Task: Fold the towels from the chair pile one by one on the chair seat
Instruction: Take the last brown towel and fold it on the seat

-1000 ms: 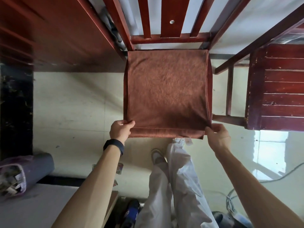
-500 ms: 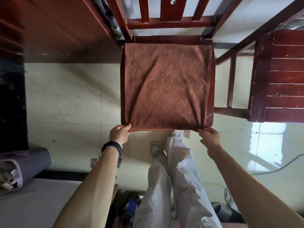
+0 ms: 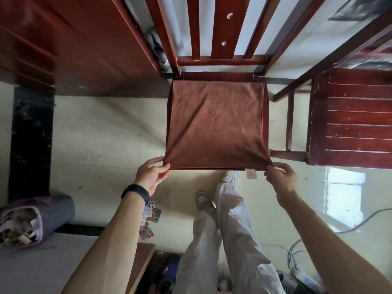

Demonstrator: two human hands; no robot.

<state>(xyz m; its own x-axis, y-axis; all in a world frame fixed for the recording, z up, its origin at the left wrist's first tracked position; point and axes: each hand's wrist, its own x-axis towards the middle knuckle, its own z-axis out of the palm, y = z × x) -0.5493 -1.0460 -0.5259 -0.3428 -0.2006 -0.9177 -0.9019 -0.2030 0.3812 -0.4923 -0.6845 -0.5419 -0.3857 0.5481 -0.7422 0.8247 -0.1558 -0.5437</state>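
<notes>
A brown towel lies spread over the seat of a red wooden chair, covering all but a strip of seat at the back. The left hand pinches the towel's near left corner, and the right hand pinches its near right corner. A small white label hangs from the towel's near edge beside the right hand. A second red chair stands to the right of the towel, and playing cards lie on the floor below the left hand.
</notes>
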